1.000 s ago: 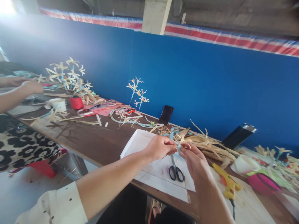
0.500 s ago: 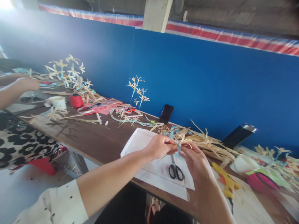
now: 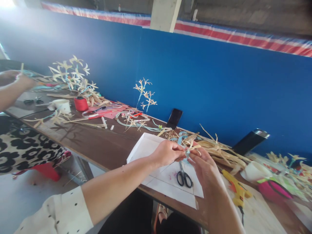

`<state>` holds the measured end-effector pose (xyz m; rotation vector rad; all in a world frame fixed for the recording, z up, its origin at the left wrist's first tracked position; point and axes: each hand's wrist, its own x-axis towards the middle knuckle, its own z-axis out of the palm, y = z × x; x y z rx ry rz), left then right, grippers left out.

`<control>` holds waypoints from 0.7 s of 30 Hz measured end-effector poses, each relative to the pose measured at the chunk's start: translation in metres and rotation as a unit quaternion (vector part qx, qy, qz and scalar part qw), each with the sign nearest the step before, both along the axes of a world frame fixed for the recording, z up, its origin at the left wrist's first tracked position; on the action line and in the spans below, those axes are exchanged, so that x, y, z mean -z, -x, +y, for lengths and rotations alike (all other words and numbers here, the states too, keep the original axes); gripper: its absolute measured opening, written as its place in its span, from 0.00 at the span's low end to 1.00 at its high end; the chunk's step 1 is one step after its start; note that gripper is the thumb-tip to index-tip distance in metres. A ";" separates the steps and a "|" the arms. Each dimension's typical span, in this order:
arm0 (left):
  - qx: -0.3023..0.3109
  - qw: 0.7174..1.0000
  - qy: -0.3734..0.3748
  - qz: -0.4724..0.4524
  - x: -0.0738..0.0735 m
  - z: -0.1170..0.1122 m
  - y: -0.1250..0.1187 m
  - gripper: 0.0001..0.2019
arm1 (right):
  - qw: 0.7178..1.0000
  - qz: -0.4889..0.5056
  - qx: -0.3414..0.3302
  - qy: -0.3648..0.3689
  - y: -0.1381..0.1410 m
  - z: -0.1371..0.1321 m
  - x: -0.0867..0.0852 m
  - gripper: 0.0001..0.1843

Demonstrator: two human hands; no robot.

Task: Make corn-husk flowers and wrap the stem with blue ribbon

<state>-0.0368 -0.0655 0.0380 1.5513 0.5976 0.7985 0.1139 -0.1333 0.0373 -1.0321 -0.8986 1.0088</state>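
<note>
Between my two hands is a small husk flower [image 3: 194,148] with pale petals and light blue tape at its base. My left hand [image 3: 168,152] pinches the taped part from the left, fingers closed. From the right, my right hand [image 3: 203,162] grips the flower's base with thumb and fingertips. Just below the hands, black-handled scissors [image 3: 184,179] lie on a white paper tray [image 3: 158,191] with pink writing. Behind my hands spreads a heap of dry husk strips [image 3: 219,149] with some blue tape.
A yellow glue gun [image 3: 237,188], a black flask [image 3: 251,141] and a white tape roll [image 3: 254,171] are at right. A phone [image 3: 174,118] leans on the blue wall. Finished flower stems [image 3: 146,94] and red thread [image 3: 81,104] stand left. A co-worker's hand [image 3: 23,83] is far left.
My hands keep hold of the flower in nearly the same place, with only slight finger movement. The co-worker's hands have shifted left. The view has moved slightly.
</note>
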 end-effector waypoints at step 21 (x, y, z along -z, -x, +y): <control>0.006 0.999 -0.004 0.035 -0.003 -0.002 0.001 0.13 | 1.000 -0.026 0.004 -0.001 -0.006 -0.001 0.001 0.31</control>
